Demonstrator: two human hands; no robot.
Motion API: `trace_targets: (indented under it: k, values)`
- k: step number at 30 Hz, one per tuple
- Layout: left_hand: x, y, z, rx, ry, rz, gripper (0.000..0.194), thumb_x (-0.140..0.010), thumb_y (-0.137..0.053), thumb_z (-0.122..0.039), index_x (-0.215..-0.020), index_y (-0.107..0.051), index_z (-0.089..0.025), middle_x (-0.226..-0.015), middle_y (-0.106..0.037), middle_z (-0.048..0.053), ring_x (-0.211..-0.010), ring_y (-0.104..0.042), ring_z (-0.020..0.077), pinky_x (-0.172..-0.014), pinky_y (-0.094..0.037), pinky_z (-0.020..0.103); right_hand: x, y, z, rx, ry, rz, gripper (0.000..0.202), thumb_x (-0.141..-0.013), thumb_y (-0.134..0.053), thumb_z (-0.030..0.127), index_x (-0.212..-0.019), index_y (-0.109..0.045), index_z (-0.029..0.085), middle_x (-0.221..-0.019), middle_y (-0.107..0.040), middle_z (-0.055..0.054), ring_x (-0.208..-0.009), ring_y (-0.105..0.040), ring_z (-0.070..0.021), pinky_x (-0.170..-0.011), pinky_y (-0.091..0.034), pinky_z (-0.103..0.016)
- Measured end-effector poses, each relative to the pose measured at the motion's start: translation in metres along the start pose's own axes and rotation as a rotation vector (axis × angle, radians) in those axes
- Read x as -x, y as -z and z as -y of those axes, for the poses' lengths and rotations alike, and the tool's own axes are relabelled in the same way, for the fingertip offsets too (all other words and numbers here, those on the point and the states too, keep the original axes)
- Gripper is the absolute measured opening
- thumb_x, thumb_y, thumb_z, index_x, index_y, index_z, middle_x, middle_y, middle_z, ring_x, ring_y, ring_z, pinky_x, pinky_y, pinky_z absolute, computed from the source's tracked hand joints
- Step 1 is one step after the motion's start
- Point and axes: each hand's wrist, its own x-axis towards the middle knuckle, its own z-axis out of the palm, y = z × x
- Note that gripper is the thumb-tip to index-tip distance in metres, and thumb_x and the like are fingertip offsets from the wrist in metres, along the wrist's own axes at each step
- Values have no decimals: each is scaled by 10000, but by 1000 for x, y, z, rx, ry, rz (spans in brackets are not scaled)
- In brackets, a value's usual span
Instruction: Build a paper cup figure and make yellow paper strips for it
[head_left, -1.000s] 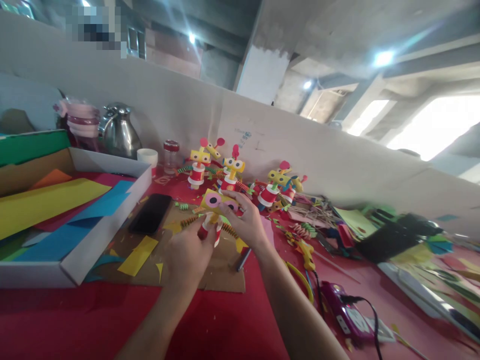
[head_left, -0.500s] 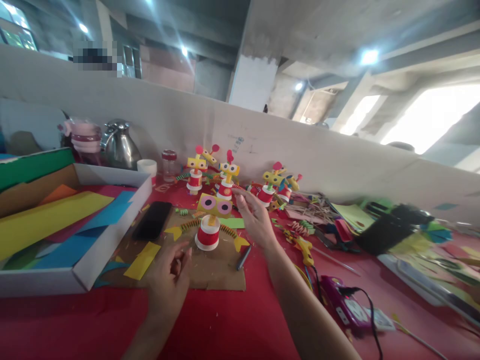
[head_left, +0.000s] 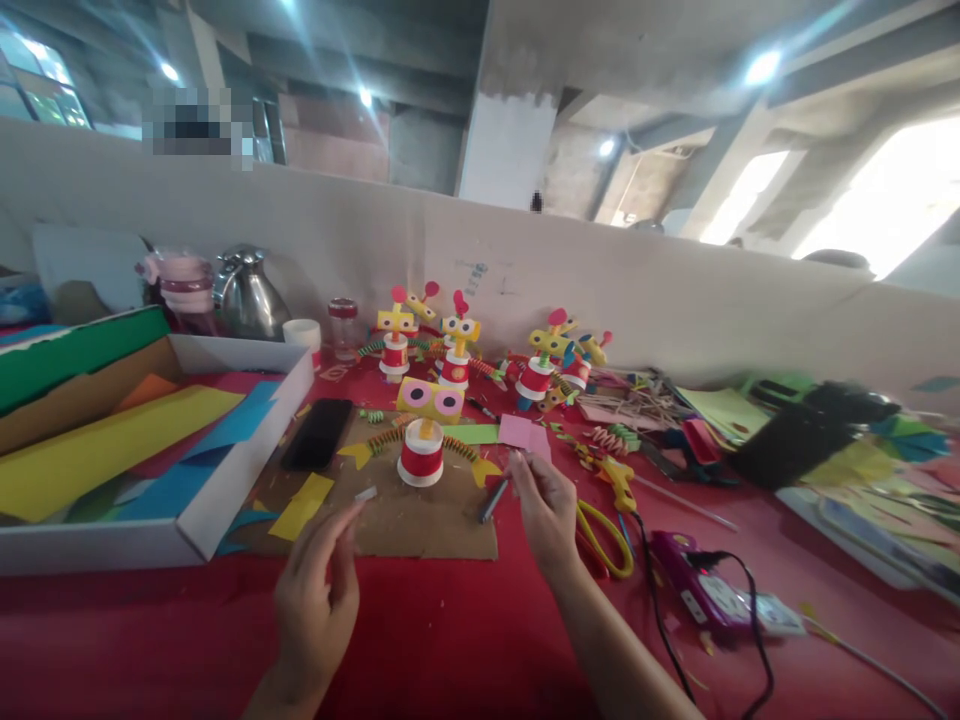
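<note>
A paper figure [head_left: 422, 440] with a red-and-white cup body, yellow head, pink eyes and spring arms stands free on a cardboard sheet [head_left: 420, 525]. My left hand [head_left: 315, 595] hovers over the red tablecloth in front of the cardboard, fingers apart and holding nothing; a small white scrap [head_left: 365, 493] lies just beyond its fingertips. My right hand [head_left: 549, 510] is to the right of the figure, fingers loosely extended, right next to a dark marker [head_left: 493, 500] and short of pink paper pieces [head_left: 523, 432]. I see nothing in it.
Several finished figures [head_left: 457, 350] stand along the back wall. A white box of coloured paper [head_left: 217, 500] sits left, a black phone [head_left: 318, 433] beside it. Yellow scissors [head_left: 604, 535], a glue gun [head_left: 619, 480] and a purple power strip [head_left: 694, 585] lie right. A steel jug [head_left: 247, 295] is behind.
Both hands let go of the paper figure, which now stands alone on the cardboard. Both hands have drawn back toward me, the right one down beside the marker.
</note>
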Motion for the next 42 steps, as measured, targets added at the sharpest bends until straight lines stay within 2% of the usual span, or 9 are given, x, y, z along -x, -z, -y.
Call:
trace_targets:
  k: [6,11,14,17,23,27,31,35,42]
  values:
    - [-35,1,-12,-187,-55,29,387,-832,-625,-158,-1205,-607,-260,-1167,-654,87,-1085,-589,291,-971,-434,484,-28,3,9,16,146,18,183,-891,-606,339,-1040,-655,244,-1008,-656,-48,-938,-607,-200,-837,-490,-341]
    - [-52,-33,-27,101,436,99,401,-768,-706,-443,-1085,-602,-220,-1022,-638,72,-838,-626,227,-710,-515,377,-89,-18,46,33,144,356,258,-941,-517,426,-1108,-672,304,-1187,-640,-40,-1130,-582,-214,-959,-477,-382]
    - [-40,-64,-31,217,721,65,572,-707,-729,-514,-1163,-565,-210,-1158,-604,107,-1056,-590,286,-809,-511,426,-110,-37,61,117,175,557,309,-936,-532,429,-1203,-641,317,-1246,-643,-22,-1189,-566,-219,-1022,-446,-414]
    - [-29,-86,-29,276,820,16,614,-692,-744,-453,-1210,-533,-200,-1234,-563,126,-1104,-571,285,-894,-483,455,-112,-49,63,245,178,665,362,-907,-577,398,-1252,-616,295,-1312,-618,-40,-1202,-572,-241,-1019,-459,-435]
    - [-34,-77,-30,102,616,-67,330,-763,-679,-320,-1064,-603,-209,-1061,-594,83,-1019,-549,280,-904,-457,490,-101,-43,53,330,335,719,573,-769,-676,244,-1324,-539,280,-1347,-590,-48,-1246,-536,-263,-1052,-430,-464]
    - [-56,-67,-35,-45,435,-79,227,-828,-624,-304,-1016,-697,-200,-1119,-553,126,-1084,-492,316,-955,-409,518,-100,-41,46,233,355,624,464,-796,-625,222,-1256,-580,263,-1268,-630,-57,-1172,-586,-230,-1011,-460,-425]
    - [-79,-65,-31,-114,446,5,228,-786,-659,-305,-978,-729,-204,-1115,-561,137,-1053,-485,348,-910,-400,547,-95,-37,38,154,344,514,421,-800,-636,238,-1217,-587,268,-1266,-619,-66,-1185,-566,-241,-1025,-439,-435]
    - [-99,-54,-10,-56,453,3,196,-810,-628,-265,-980,-718,-228,-1073,-613,94,-1048,-505,313,-947,-382,519,-77,-23,14,-31,131,249,347,-801,-670,315,-1133,-583,268,-1219,-618,-64,-1168,-563,-249,-1002,-439,-454]
    - [-127,-52,24,177,353,183,348,-692,-771,-234,-1026,-676,-203,-1075,-658,67,-1040,-541,253,-917,-438,409,-55,-37,-19,-70,9,336,363,-734,-762,422,-1041,-684,245,-1339,-543,-102,-1242,-511,-292,-993,-436,-458]
